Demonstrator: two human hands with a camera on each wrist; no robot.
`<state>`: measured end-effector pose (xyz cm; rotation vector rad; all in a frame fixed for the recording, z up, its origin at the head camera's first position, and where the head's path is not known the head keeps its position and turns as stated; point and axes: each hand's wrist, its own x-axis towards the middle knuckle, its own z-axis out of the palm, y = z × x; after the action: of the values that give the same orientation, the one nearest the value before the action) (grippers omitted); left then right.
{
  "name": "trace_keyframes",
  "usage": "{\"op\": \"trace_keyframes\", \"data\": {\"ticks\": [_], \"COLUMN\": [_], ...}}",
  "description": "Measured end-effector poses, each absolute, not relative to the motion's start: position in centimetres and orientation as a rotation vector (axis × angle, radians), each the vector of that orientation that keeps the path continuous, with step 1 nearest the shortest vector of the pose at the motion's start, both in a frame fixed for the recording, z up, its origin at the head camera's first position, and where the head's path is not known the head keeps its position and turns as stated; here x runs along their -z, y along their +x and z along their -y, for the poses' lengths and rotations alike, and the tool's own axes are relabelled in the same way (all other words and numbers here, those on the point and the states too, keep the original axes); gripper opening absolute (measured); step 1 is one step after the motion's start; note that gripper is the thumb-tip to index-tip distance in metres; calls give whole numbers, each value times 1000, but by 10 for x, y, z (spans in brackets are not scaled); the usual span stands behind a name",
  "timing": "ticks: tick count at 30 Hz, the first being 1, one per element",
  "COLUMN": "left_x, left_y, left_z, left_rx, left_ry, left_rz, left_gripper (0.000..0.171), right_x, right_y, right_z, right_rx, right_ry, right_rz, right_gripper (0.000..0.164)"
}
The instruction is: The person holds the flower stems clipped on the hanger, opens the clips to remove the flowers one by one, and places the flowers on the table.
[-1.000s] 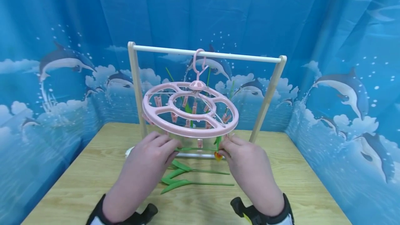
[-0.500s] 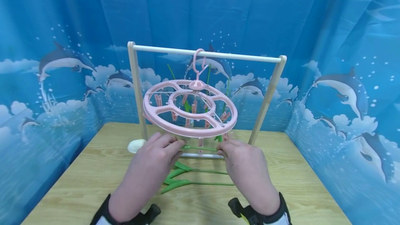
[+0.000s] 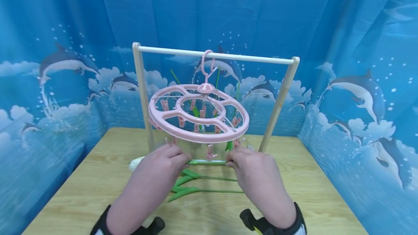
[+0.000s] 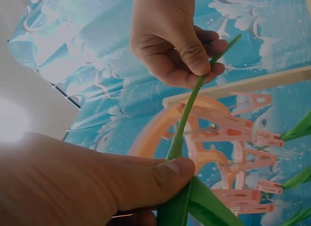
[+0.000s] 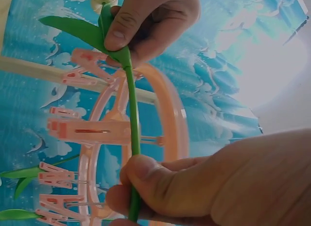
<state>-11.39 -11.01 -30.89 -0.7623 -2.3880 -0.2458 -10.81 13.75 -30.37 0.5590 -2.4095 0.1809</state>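
An artificial white tulip (image 3: 135, 163) lies sideways across both hands, its green stem (image 5: 134, 114) stretched between them. My left hand (image 3: 161, 166) pinches it where the green leaves (image 5: 73, 30) meet the stem. Nearer the thin end, my right hand (image 3: 256, 166) holds the stem between thumb and fingers. Just beyond the stem, a pink clothespin (image 3: 210, 151) hangs from the round pink drying hanger (image 3: 199, 139). In the right wrist view, a pink clip (image 5: 92, 131) appears beside the stem; I cannot tell whether they touch.
The hanger hooks over a white bar (image 3: 254, 58) on a wooden-legged stand (image 3: 281, 100). Other green stems (image 3: 218, 79) are clipped at its back. Two more stems with leaves (image 3: 186, 192) lie on the wooden table (image 3: 310, 188) in front. Blue dolphin curtains (image 3: 359, 82) surround the table.
The stem between my hands dips slightly lower. My left hand shifts a little right, then back left. The orange-yellow bloom near my right hand is no longer visible.
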Motion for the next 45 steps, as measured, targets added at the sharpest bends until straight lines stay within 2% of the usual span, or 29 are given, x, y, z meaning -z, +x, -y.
{"op": "trace_keyframes", "data": {"ticks": [23, 39, 45], "left_x": [332, 347, 354], "left_y": [-149, -164, -166], "left_z": [102, 97, 94], "left_rx": [137, 197, 172], "left_ry": [-768, -670, -648], "left_rz": [2567, 2774, 2796], "left_gripper": [8, 6, 9], "right_x": [321, 341, 350], "right_y": [-143, -158, -164], "right_z": [-130, -128, -129], "right_rx": [-147, -204, -224], "right_ry": [474, 525, 553], "right_rz": [2767, 2816, 2824], "right_gripper": [5, 12, 21]}}
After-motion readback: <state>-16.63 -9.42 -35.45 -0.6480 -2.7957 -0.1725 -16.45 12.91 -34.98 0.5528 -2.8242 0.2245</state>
